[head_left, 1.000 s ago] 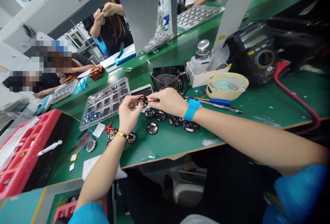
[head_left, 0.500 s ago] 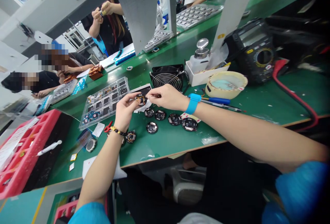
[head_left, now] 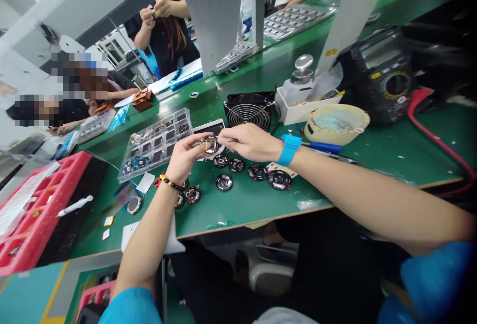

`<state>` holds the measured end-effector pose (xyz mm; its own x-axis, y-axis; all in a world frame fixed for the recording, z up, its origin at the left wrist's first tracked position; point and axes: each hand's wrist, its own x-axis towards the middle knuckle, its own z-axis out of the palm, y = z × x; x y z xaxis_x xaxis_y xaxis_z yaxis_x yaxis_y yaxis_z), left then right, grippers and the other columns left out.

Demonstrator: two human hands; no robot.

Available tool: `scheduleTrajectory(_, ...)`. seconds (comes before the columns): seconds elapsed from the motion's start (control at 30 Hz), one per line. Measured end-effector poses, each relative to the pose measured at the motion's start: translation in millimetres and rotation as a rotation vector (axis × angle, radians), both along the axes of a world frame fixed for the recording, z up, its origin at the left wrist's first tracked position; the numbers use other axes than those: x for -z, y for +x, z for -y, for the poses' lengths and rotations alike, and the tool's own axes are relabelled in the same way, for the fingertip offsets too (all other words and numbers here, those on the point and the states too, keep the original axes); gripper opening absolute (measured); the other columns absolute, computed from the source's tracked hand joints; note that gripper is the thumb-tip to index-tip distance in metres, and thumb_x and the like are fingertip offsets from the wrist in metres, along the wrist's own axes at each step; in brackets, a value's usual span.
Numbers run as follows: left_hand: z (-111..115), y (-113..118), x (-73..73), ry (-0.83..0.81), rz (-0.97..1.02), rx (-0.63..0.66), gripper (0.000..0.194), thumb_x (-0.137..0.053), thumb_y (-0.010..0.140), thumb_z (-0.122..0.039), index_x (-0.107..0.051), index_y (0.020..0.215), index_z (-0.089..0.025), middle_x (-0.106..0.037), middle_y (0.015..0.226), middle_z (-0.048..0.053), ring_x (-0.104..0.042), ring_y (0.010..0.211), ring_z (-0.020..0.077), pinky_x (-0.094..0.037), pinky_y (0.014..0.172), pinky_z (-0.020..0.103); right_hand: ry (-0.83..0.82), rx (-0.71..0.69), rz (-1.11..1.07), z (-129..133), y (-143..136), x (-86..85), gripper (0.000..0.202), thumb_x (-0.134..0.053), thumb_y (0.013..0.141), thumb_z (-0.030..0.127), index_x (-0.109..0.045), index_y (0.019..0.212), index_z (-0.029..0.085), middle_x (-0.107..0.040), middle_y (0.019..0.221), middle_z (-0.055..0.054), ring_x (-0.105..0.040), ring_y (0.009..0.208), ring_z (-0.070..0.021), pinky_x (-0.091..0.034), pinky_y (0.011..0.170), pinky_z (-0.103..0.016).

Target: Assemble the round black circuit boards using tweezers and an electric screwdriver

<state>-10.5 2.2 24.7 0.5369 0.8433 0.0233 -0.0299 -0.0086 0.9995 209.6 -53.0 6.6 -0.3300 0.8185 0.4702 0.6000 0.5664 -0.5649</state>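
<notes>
My left hand [head_left: 185,159] is closed around the edge of a small round black watch module [head_left: 210,144] with copper-coloured parts, lifted above the bench. Against the module's right side, my right hand [head_left: 250,142] is pinched; a thin dark sliver shows at its fingers, too small to name. Below the hands, several similar round modules [head_left: 224,182] lie on the green bench, the larger ones [head_left: 279,180] to the right. More modules [head_left: 193,195] sit beside my left wrist.
A clear compartment tray [head_left: 158,140] holds small parts behind my left hand. Further back stand a black fan [head_left: 249,110], a pump bottle [head_left: 300,83], a cream bowl [head_left: 337,122] and a black instrument [head_left: 380,75]. A red foam tray [head_left: 48,204] lies left. Co-workers sit across the bench.
The whole view has shifted slightly, so things appear a little further right. Both hands stay together at the module, with only slight finger movement at the right hand.
</notes>
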Motion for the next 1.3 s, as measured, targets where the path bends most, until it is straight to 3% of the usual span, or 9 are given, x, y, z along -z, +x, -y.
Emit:
scheduleTrajectory(0.2, -2.2, -4.3, -4.2, -0.054, -0.035, 0.063, 0.036, -0.092, 0.068, -0.026, -0.084, 0.102, -0.020, -0.079, 0.090, 0.004, -0.073, 0.075, 0.0142, -0.066, 0.072, 0.027, 0.047, -0.041, 0.045, 0.9, -0.2, 0.9, 0.034, -0.039, 0.105, 0.037, -0.047, 0.076, 0.022, -0.053, 0.068, 0.001, -0.045, 0.063, -0.0142, -0.027, 0.065, -0.029)
scheduleTrajectory(0.33, -6.3, -7.4, -2.1, -0.003, -0.091, 0.066, 0.035, -0.090, 0.070, -0.027, -0.084, 0.104, -0.020, -0.080, 0.093, 0.005, -0.073, 0.075, 0.0150, -0.065, 0.071, 0.028, 0.095, -0.021, 0.138, -0.6, -1.7, 3.4, 0.023, -0.045, 0.098, 0.026, -0.051, 0.077, 0.022, -0.058, 0.071, -0.001, -0.046, 0.065, -0.0154, -0.027, 0.064, -0.029)
scheduleTrajectory(0.47, -6.7, -7.1, 3.7, 0.249, -0.204, 0.050, 0.032, -0.085, 0.076, -0.027, -0.082, 0.106, -0.018, -0.079, 0.100, 0.008, -0.072, 0.077, 0.0158, -0.063, 0.073, 0.030, 0.055, 0.070, 0.187, -1.8, -4.4, 7.0, 0.009, -0.061, 0.084, 0.021, -0.059, 0.075, 0.021, -0.064, 0.069, 0.001, -0.052, 0.065, -0.0150, -0.027, 0.064, -0.028)
scheduleTrajectory(0.6, 3.2, -0.1, 9.9, 0.579, -0.326, -0.058, 0.023, -0.076, 0.083, -0.023, -0.082, 0.105, -0.020, -0.074, 0.104, 0.008, -0.068, 0.079, 0.0141, -0.059, 0.067, 0.024, 0.021, 0.148, 0.180, -2.0, -6.6, 9.1, 0.006, -0.069, 0.082, 0.022, -0.066, 0.076, 0.021, -0.070, 0.070, 0.001, -0.060, 0.068, -0.0161, -0.030, 0.064, -0.027)
scheduleTrajectory(0.7, 12.4, 5.4, 12.5, 0.712, -0.353, -0.143, 0.023, -0.070, 0.087, -0.020, -0.081, 0.108, -0.022, -0.070, 0.103, 0.007, -0.067, 0.081, 0.0141, -0.058, 0.064, 0.021, 0.047, 0.169, 0.170, -0.9, -8.1, 9.0, 0.007, -0.071, 0.082, 0.022, -0.068, 0.075, 0.021, -0.072, 0.071, 0.001, -0.062, 0.068, -0.0168, -0.031, 0.064, -0.027)
scheduleTrajectory(1.3, 20.5, 11.6, 14.6, 0.733, -0.295, -0.258, 0.020, -0.070, 0.089, -0.020, -0.080, 0.107, -0.022, -0.069, 0.102, 0.006, -0.068, 0.079, 0.0129, -0.058, 0.065, 0.021, 0.165, 0.184, 0.217, 4.5, -13.0, 8.6, 0.011, -0.069, 0.083, 0.025, -0.070, 0.073, 0.020, -0.075, 0.073, -0.002, -0.066, 0.070, -0.0192, -0.029, 0.063, -0.029)
